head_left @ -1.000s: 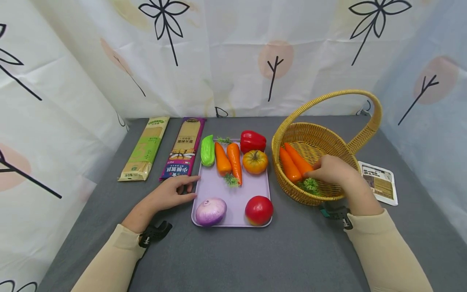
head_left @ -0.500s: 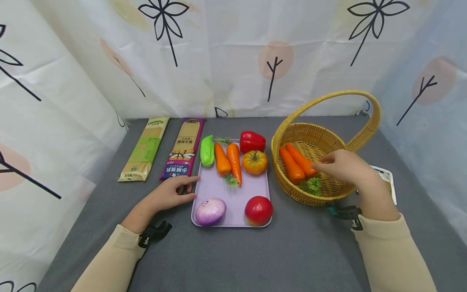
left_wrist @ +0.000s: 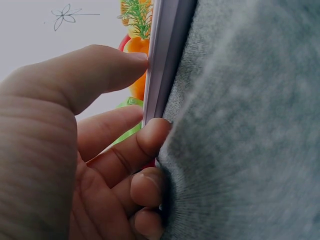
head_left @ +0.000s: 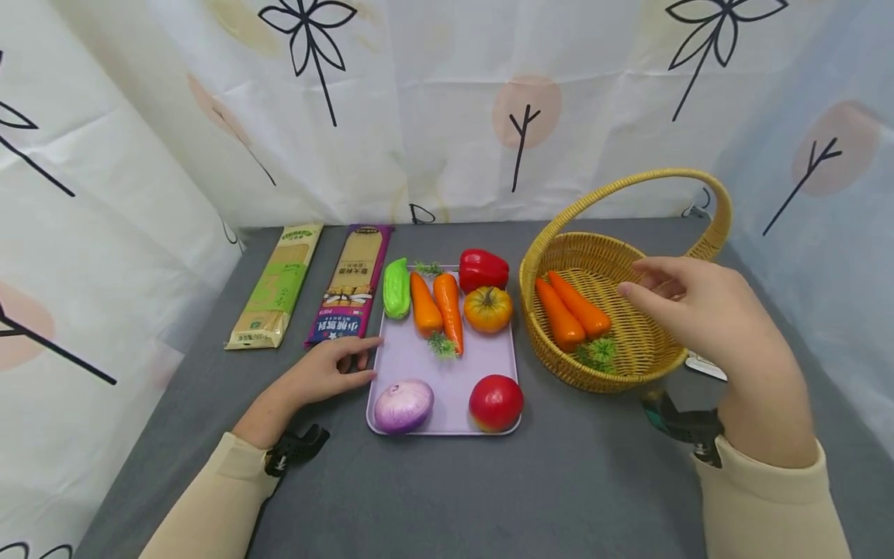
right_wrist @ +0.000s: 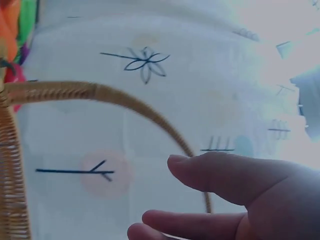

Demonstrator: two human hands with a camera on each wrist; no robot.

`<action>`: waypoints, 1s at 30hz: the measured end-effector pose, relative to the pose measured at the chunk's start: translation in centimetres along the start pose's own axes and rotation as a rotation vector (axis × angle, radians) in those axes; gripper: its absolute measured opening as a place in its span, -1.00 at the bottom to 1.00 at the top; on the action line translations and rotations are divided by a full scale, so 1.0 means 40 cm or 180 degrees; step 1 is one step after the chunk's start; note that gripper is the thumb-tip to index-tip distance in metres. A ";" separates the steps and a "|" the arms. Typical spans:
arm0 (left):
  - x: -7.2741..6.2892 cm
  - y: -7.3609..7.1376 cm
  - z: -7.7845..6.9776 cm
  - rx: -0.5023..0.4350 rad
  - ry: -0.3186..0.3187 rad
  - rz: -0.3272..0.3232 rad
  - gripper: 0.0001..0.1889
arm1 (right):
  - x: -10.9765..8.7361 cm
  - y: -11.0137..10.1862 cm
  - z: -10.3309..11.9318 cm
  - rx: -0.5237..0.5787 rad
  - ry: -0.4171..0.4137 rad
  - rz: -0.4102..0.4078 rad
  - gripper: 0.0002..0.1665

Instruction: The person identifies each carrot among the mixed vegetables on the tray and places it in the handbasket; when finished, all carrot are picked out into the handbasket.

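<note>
My left hand (head_left: 328,369) lies at the left edge of a lilac tray (head_left: 454,415), thumb and forefinger touching its rim (left_wrist: 162,55); the other fingers curl loosely on the tablecloth. My right hand (head_left: 712,310) holds nothing and hovers over the right side of a yellow wicker basket (head_left: 573,376), thumb and fingers apart. Inside the basket, two carrots (head_left: 580,303) lie side by side with green tops. On the tray are a purple onion (head_left: 403,405), a tomato (head_left: 496,403), a red bell pepper (head_left: 483,269), a small pumpkin (head_left: 488,309), two carrots (head_left: 449,307) and a green vegetable (head_left: 396,289).
Two noodle packs, one green (head_left: 275,287) and one purple (head_left: 351,283), lie left of the tray. The basket's tall handle (head_left: 628,182) arches over it. A white packet (head_left: 705,366) lies partly hidden behind the right hand. Patterned curtains (head_left: 433,116) enclose the grey table (head_left: 447,497).
My right hand has let go of the carrot in the basket and moved up and to the right, away from it. The left hand has stayed at the tray edge.
</note>
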State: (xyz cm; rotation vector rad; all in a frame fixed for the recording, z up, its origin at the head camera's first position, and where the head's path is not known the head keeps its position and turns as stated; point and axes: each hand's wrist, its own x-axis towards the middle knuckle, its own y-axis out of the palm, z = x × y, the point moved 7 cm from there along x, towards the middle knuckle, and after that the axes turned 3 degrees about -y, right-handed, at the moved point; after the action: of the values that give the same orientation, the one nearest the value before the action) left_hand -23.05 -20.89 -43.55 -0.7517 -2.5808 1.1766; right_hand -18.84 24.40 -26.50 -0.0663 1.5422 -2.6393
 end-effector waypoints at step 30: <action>0.002 -0.002 0.005 -0.0132 0.0124 -0.0024 -0.46 | -0.019 0.090 0.335 0.1171 -0.1030 -0.0520 -0.60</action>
State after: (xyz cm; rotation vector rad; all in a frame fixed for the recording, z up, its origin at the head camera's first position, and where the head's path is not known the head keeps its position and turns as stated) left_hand -23.23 -21.01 -43.64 -0.7651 -2.5811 1.0984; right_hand -16.81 11.10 -23.07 -0.5829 0.9769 -2.8088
